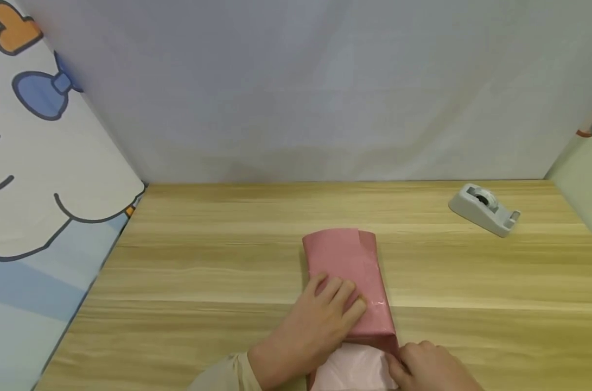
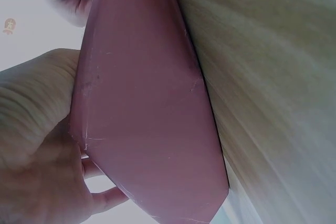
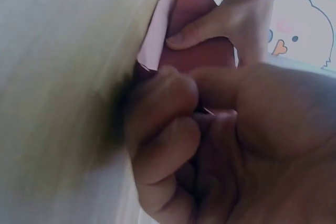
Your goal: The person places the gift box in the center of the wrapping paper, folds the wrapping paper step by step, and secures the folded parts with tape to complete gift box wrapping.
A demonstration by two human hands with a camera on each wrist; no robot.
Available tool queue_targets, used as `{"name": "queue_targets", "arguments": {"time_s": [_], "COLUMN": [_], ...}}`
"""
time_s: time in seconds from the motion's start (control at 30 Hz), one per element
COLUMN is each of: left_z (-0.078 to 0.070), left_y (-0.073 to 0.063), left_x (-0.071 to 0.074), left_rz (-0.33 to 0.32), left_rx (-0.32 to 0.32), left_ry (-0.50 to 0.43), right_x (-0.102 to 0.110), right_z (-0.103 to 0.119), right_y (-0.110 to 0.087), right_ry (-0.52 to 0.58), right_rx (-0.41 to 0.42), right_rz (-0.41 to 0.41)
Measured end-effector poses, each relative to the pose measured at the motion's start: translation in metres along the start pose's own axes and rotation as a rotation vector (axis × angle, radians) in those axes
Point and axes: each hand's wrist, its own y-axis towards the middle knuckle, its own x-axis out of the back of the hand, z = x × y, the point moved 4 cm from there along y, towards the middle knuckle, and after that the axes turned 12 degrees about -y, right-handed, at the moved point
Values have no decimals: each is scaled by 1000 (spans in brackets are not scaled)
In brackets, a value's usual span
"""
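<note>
Nearest to the camera, at the lower edge, is the cream sleeve [image 1: 227, 373] of the left arm. Going from left to right, first there is a cartoon-printed panel [image 1: 93, 163] with a blue bow [image 1: 42, 96], beside the wood-grain tabletop [image 1: 203, 244]. Next comes the left hand [image 1: 307, 331]: its fingers are slightly bent and a little spread, and they press on the top of the pink paper package [image 1: 342, 250]. This package lies on the tabletop, in the near middle part. At its near end, a pale pink flap [image 1: 351, 366] is visible; the left thumb [image 3: 194, 32] touches this end. Then comes the right hand [image 1: 432, 369], whose curled fingers pinch the pink paper at the near right corner. Farther right, well apart from the package, a light grey tape dispenser [image 1: 473, 212] stands on the tabletop, with a tape roll [image 1: 489, 199] in it
</note>
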Motion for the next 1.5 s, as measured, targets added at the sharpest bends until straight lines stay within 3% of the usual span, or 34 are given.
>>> {"name": "queue_targets", "arguments": {"time_s": [0.17, 0.3, 0.47, 0.53, 0.6, 0.73, 0.8, 0.97, 1.03, 1.23, 1.5], "left_z": [0, 0, 0, 0, 0, 0, 0, 0, 0, 0, 1], "left_y": [0, 0, 0, 0, 0, 0, 0, 0, 0, 0, 0], "left_x": [1, 1, 1, 1, 1, 1, 1, 1, 2, 2, 2], "left_rz": [1, 1, 3, 2, 2, -4, -7, -8, -7, -4, -5], "left_rx": [-1, -2, -7, -7, -8, -6, -4, -4, -7, -10, -10], "left_ry": [-4, -10, -6, -4, -8, -16, -20, -18, -16, -13, 0], "right_x": [6, 24, 60, 75, 91, 123, 136, 159, 163, 170, 167], "right_z": [-1, 1, -12, -26, -47, -100, -128, -184, -200, -231, -243], "right_y": [-5, -12, -16, -12, -4, 13, 19, 32, 37, 58, 93], "right_ry": [116, 203, 323, 375, 375, 370, 378, 350, 337, 285, 184], "right_rx": [219, 388, 486, 464, 381, 63, -58, -192, -238, -297, -158], "right_rz": [69, 146, 206, 156, 59, -103, -161, -328, -351, -295, -206]}}
